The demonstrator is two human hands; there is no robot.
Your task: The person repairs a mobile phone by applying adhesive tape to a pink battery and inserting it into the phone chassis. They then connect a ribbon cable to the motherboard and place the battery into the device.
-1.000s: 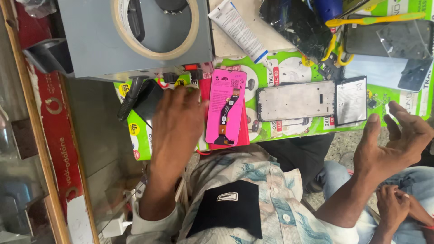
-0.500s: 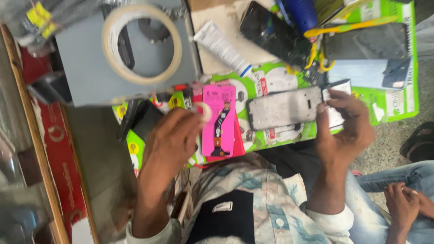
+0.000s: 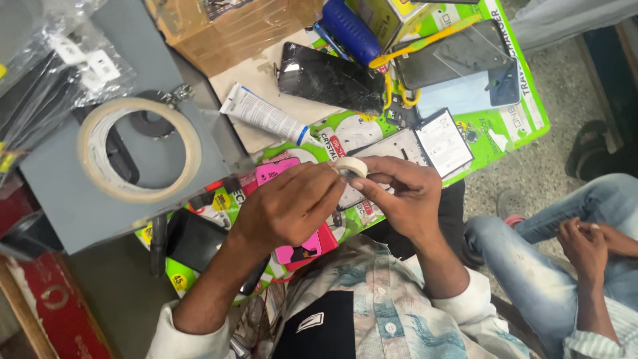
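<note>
Both my hands meet over a green printed mat [image 3: 512, 126] and pinch a small white roll of tape [image 3: 351, 167] between their fingertips. My left hand [image 3: 286, 209] grips the roll from the left, above a pink card package [image 3: 272, 171]. My right hand [image 3: 399, 196] holds it from the right, over a bare phone frame [image 3: 392, 149]. A flat phone battery [image 3: 444, 139] lies just beyond my right hand.
A big roll of masking tape [image 3: 139, 149] rests on a grey box [image 3: 73, 199] at the left. A white tube [image 3: 262, 116], a cracked phone screen [image 3: 329, 78], a blue handle [image 3: 352, 30] and a dark glass panel [image 3: 455, 53] lie further back. Another person's hands [image 3: 588, 242] rest on jeans at the right.
My left hand left the pink package and my right hand came in from the right. Both now hold the small tape roll together. The view has also shifted.
</note>
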